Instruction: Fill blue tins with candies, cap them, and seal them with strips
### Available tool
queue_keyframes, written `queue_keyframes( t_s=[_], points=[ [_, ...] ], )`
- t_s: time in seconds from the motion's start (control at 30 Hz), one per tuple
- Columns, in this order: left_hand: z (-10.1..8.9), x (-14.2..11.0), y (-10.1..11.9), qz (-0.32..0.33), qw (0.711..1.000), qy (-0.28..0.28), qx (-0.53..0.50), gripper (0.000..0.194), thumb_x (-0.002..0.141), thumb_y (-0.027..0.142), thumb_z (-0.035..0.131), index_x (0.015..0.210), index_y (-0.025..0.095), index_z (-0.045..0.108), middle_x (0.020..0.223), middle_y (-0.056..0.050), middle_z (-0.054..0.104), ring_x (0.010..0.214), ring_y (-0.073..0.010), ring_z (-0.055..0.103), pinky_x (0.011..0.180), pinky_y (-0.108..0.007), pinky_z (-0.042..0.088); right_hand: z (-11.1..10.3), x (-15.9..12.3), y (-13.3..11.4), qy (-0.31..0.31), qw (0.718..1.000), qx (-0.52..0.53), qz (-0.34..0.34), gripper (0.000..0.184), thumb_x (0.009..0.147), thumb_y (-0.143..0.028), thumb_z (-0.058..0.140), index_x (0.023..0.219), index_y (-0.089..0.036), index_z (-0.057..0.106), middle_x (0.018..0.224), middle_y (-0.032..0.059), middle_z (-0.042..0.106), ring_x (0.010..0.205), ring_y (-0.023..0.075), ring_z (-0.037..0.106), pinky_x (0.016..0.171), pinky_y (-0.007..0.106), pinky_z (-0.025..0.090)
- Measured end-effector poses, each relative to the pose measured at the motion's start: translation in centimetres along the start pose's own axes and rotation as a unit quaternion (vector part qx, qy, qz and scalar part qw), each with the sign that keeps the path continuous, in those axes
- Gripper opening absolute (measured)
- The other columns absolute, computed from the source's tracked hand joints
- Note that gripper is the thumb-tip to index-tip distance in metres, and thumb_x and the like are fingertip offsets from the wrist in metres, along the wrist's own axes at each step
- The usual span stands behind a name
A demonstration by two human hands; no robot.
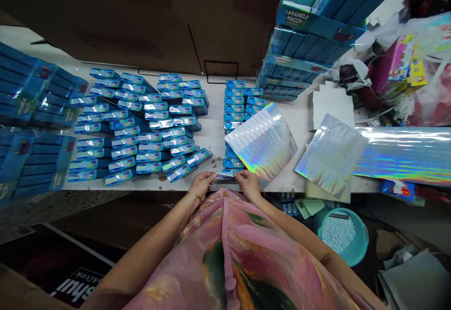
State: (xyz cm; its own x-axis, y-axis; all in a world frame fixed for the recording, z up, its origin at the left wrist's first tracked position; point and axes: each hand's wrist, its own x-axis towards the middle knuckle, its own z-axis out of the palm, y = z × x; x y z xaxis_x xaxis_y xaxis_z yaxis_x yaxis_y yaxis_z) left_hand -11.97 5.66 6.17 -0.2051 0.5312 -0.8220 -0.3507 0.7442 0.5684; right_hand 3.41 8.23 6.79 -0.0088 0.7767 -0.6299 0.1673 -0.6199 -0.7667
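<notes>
My left hand [201,184] and my right hand [248,183] meet at the table's front edge. Their fingertips pinch the two ends of a thin, pale strip [225,175]; whether it is a loose label or lies against a box end, I cannot tell. Just beyond it, a column of small blue candy boxes [234,115] runs away from me, their printed ends facing up. A shiny rainbow sheet of clear stickers [268,143] lies tilted beside my right hand, partly over that column. Left of my left hand, several rows of blue boxes [151,131] stand with glossy ends.
Packed blue display boxes are stacked at the left [35,94] and back right [303,42]. More holographic sheets [331,155] lie at the right, near white card [333,103]. Below the table edge stands a turquoise bucket [362,249] of white bits. A large brown carton [141,19] borders the back.
</notes>
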Motion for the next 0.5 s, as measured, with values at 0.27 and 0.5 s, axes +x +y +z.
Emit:
queue_keyframes(
  t_s=[0.27,0.5],
  points=[
    [0.1,1.2,-0.7,0.020,1.000,-0.006,0.022,0.035,0.043,0.039,0.070,0.062,0.013,0.056,0.046,0.006,0.043,0.041,-0.0035,0.035,0.037,-0.016,0.021,0.3,0.6,1.0,0.040,0.992,-0.102,-0.056,0.024,0.068,-0.041,0.051,0.060,-0.019,0.055,0.043,-0.0056,0.046,0.037,0.0083,0.038,0.039,0.020,0.027],
    [1.6,2.6,-1.6,0.042,0.996,0.001,0.080,0.028,0.049,0.036,0.067,0.063,0.014,0.057,0.046,0.005,0.046,0.042,-0.0058,0.039,0.040,-0.018,0.027,-0.6,-0.1,-0.1,0.074,0.912,-0.389,-0.109,0.018,0.075,-0.035,0.049,0.075,-0.021,0.060,0.055,-0.0006,0.058,0.052,0.0141,0.052,0.048,0.022,0.032]
  ],
)
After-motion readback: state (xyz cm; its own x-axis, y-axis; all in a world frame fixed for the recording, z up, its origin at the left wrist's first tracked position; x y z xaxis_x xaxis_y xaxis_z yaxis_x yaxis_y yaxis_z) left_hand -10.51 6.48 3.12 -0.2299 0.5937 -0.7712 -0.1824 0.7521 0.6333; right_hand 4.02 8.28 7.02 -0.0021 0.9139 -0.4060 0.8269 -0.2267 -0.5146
